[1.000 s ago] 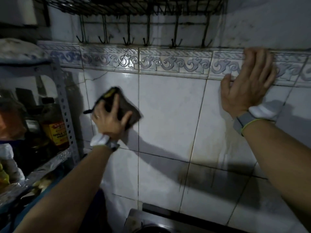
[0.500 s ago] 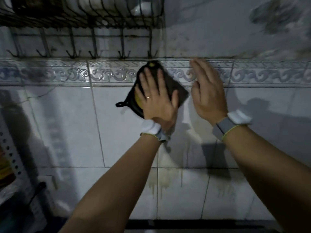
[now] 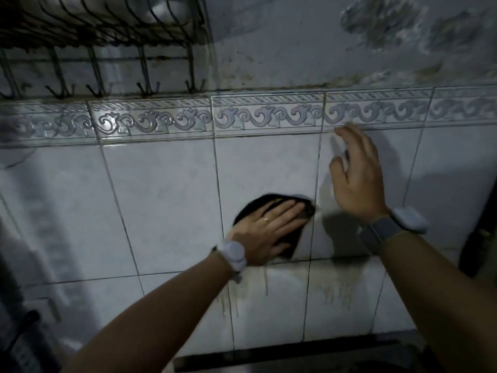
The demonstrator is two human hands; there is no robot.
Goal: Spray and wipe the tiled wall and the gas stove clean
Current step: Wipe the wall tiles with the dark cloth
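The white tiled wall (image 3: 166, 200) fills the view, with a blue patterned border strip (image 3: 150, 122) across it. My left hand (image 3: 269, 227) presses a dark cloth (image 3: 255, 207) flat against a tile at the centre, fingers straight and pointing right. The cloth shows above and below the hand. My right hand (image 3: 355, 176) lies flat on the wall to the right, fingers up and reaching the border strip. Brownish drip streaks (image 3: 242, 297) run down the tiles below the cloth. The stove's dark back edge (image 3: 269, 354) shows at the bottom.
A black wire rack (image 3: 102, 30) with hooks (image 3: 145, 87) hangs on the wall at the upper left. Stained, peeling plaster (image 3: 376, 36) lies above the border strip. A dark object (image 3: 481, 249) stands at the right edge.
My left hand has wiped the cloth from the left side up to the border strip, then down to mid-tile. My right hand has stayed flat on the wall, now lower against the border.
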